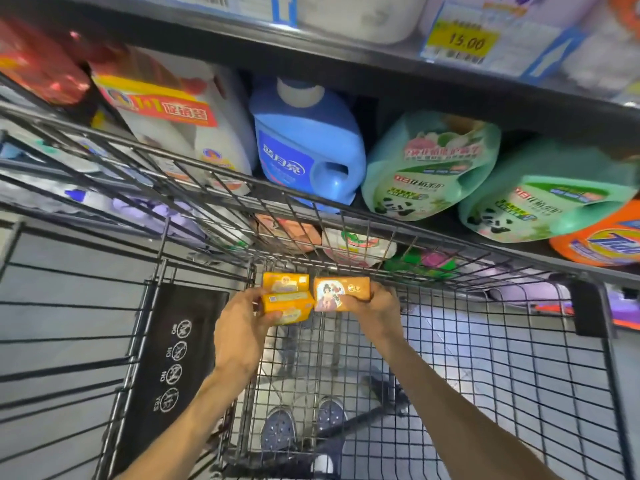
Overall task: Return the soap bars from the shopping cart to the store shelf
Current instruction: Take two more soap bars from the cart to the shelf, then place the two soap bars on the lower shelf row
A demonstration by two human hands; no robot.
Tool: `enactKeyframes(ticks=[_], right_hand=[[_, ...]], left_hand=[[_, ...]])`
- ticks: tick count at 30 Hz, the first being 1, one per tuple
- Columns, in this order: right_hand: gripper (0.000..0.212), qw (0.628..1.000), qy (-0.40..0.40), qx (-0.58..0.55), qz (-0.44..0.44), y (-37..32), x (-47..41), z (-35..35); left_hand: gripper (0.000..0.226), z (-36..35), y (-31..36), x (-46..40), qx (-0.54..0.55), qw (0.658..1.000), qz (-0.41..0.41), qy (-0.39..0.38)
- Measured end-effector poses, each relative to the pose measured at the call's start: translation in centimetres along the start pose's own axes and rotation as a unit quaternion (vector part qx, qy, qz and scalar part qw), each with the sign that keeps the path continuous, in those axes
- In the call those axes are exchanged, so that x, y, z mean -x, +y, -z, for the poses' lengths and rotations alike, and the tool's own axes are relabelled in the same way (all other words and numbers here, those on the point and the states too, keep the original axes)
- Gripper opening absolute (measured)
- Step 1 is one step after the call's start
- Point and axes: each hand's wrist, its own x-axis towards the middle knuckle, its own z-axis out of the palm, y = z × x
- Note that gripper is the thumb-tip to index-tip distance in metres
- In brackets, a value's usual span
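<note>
**Soap boxes lifted over the cart**

Store shelving (381,69) crowded with detergent jugs (304,147) looms ahead. My left hand (242,327) grips two stacked yellow soap boxes (285,299); my right hand (375,306) pinches one orange soap box (341,292), all held above the cart (346,216) basket. They look light, stiff and slick-wrapped, so I would hold the long sides, squeezing the stacked pair together.

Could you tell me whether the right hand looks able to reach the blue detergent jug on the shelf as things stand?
Probably not freely: the right hand already grips a soap box, and the cart's wire front wall stands between it and the blue jug.
</note>
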Motion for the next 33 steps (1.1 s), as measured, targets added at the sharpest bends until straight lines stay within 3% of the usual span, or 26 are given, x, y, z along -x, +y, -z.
enactKeyframes(ticks=[4, 9, 14, 21, 24, 33], right_hand=[[0.018, 0.996, -0.018, -0.079, 0.033, -0.5, 1.9, 1.6], [0.031, 0.990, -0.004, -0.118, 0.072, 0.1, 5.5, 4.3], [0.023, 0.990, 0.041, -0.093, 0.100, -1.2, 11.5, 10.7], [0.033, 0.964, 0.094, -0.235, 0.081, -3.7, 24.7, 23.2], [0.035, 0.957, 0.137, -0.236, 0.097, -4.3, 30.7, 28.7], [0.045, 0.899, 0.294, -0.306, 0.107, 0.2, 43.6, 43.9]], left_hand=[[0.049, 1.8, 0.8, 1.0, 0.006, 1.000, -0.007, 0.007], [0.048, 5.0, 1.9, 2.9, 0.035, 0.999, -0.023, 0.004], [0.042, 9.0, 5.5, 6.4, 0.042, 0.994, -0.098, 0.006], [0.041, 15.7, 16.0, 14.7, 0.104, 0.970, -0.213, -0.053], [0.033, 17.7, 22.2, 18.4, 0.117, 0.957, -0.251, -0.086], [0.041, 17.7, 41.1, 29.9, 0.090, 0.879, -0.446, -0.142]])
